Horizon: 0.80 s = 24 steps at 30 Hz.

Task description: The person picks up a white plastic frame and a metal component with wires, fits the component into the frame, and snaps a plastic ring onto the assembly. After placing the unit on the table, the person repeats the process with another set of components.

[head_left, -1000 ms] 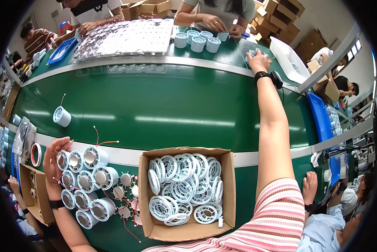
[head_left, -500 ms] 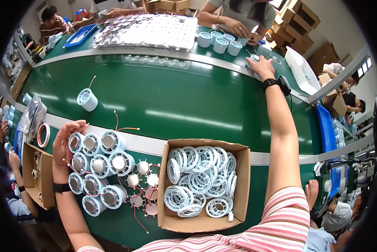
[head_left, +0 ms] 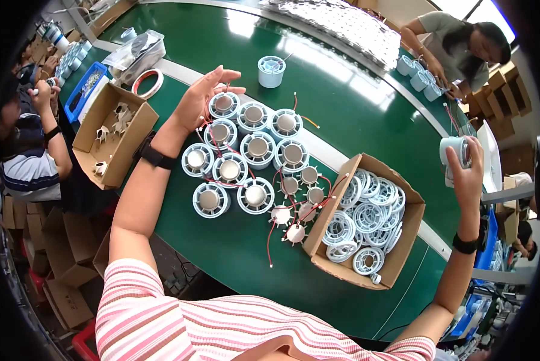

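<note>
My right hand point(head_left: 467, 171), at the far right over the table, grips a light blue plastic cup point(head_left: 454, 146) tipped on its side. My left hand point(head_left: 205, 99) has its fingers stretched out beside the far left cup of a group, the thumb side close to its rim. That group is several light blue cups point(head_left: 258, 150) standing together, each with a round metal disc in its spoked top and thin red wires between them. Loose spoked discs point(head_left: 295, 233) with red wires lie to their right. One single cup point(head_left: 271, 72) stands beyond, on the green surface.
A cardboard box point(head_left: 415, 231) of light blue spoked rings stands right of the discs. Another box point(head_left: 89, 157) with small white parts sits left, near a tape roll point(head_left: 156, 84) and a clear bag point(head_left: 139, 54). A metal strip point(head_left: 183, 73) crosses the table. Co-workers sit left and far right.
The view has swung to the left. My right hand has drawn back from the far side, now lifting a cup. My left hand is still beside the cup group, fingers more spread.
</note>
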Each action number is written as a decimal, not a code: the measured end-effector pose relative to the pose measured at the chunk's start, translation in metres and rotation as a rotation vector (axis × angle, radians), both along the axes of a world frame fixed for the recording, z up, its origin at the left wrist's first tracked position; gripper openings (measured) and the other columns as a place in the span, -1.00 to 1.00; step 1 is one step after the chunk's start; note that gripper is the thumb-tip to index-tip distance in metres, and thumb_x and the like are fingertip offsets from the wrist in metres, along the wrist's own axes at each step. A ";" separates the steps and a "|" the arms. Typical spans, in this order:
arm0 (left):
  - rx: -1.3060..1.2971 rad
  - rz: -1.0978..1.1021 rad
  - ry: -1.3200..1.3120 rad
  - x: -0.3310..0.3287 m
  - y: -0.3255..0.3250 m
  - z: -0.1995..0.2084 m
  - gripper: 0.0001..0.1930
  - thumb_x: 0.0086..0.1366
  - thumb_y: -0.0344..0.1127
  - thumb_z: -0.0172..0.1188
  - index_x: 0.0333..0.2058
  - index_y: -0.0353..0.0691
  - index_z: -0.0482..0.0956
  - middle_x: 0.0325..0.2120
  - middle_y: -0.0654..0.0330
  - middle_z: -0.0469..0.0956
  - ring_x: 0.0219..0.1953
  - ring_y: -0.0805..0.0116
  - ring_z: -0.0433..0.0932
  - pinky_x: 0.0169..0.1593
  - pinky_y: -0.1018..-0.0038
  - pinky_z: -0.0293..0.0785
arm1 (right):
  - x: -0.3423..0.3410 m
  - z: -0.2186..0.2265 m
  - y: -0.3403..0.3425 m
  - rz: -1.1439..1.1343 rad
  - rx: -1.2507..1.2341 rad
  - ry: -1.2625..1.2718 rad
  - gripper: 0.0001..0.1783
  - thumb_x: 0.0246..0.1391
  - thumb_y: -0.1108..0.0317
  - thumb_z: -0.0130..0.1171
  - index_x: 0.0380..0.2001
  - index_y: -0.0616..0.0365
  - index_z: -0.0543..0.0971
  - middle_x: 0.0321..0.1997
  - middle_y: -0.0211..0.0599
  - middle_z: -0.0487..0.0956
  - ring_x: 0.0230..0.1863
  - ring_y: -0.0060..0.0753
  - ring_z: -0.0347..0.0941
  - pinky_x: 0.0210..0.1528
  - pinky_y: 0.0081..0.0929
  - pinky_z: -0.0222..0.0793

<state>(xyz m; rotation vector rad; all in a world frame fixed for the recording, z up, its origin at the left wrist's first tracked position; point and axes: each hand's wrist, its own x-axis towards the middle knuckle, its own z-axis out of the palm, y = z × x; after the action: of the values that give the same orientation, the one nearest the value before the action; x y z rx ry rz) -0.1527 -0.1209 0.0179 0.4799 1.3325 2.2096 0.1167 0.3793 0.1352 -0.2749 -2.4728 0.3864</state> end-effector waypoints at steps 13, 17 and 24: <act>-0.183 0.298 0.312 -0.016 0.006 -0.008 -0.51 0.47 0.03 0.14 0.10 -0.30 0.51 0.01 0.15 0.56 0.02 0.32 0.61 0.02 0.46 0.51 | 0.056 -0.039 -0.351 0.884 0.102 -0.487 -0.29 -0.25 -0.04 0.56 -0.01 -0.07 0.54 0.27 -0.06 0.34 -0.04 -0.03 0.54 -0.20 -0.27 0.57; -0.243 0.302 0.329 -0.014 0.000 -0.010 -0.49 0.47 0.04 0.14 0.12 -0.30 0.50 0.07 0.14 0.55 0.00 0.31 0.63 0.07 0.43 0.49 | 0.047 -0.074 -0.372 0.769 0.190 -0.371 -0.25 -0.12 -0.18 0.47 0.12 -0.14 0.51 0.33 -0.10 0.34 0.08 -0.02 0.48 -0.05 -0.22 0.52; -0.189 0.356 0.359 -0.022 -0.001 -0.008 -0.52 0.40 0.01 0.24 0.04 -0.31 0.58 -0.12 0.25 0.64 -0.15 0.46 0.65 -0.09 0.56 0.41 | 0.036 -0.093 -0.378 0.552 0.405 0.011 -0.13 -0.04 -0.35 0.32 0.29 -0.22 0.45 0.42 -0.22 0.32 0.30 0.02 0.28 0.28 -0.01 0.26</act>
<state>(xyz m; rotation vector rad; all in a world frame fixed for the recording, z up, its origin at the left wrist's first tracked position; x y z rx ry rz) -0.1742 -0.1221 0.0101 0.6297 1.9252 2.3153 0.1526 0.0012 0.0425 0.5825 -2.5160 0.0952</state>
